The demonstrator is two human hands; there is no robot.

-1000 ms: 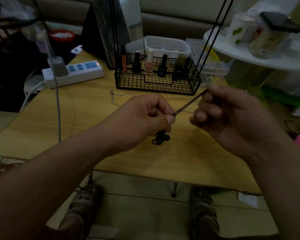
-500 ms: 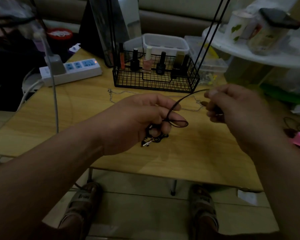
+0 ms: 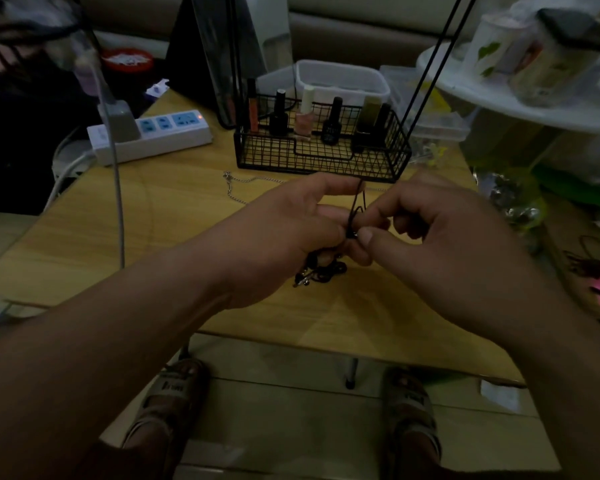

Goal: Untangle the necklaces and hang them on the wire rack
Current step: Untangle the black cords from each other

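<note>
Right now both hands are working close together just above the wooden table [image 3: 146, 220], a little in front of the black wire rack [image 3: 312, 161]. The left hand [image 3: 284, 233] has its fingers curled in, pinching the black cord necklace [image 3: 355, 204] between thumb and fingertips. The right hand [image 3: 440, 237] meets it from the other side, thumb and forefinger nipping the same cord at what looks like a knot, its other fingers folded under. A short length of cord rises from the pinch toward the left forefinger. The rest of the necklace hangs beneath the hands in a dark tangled bunch [image 3: 329, 270] with a small silvery piece at its lower edge; whether the bunch touches the tabletop I cannot tell. A thin silver chain [image 3: 226, 174] lies on the table between the hands and the rack, partly hidden behind the left hand. Small bottles [image 3: 278, 116] stand upright inside the rack, and a white power strip [image 3: 160, 133] sits off to its left.
</note>
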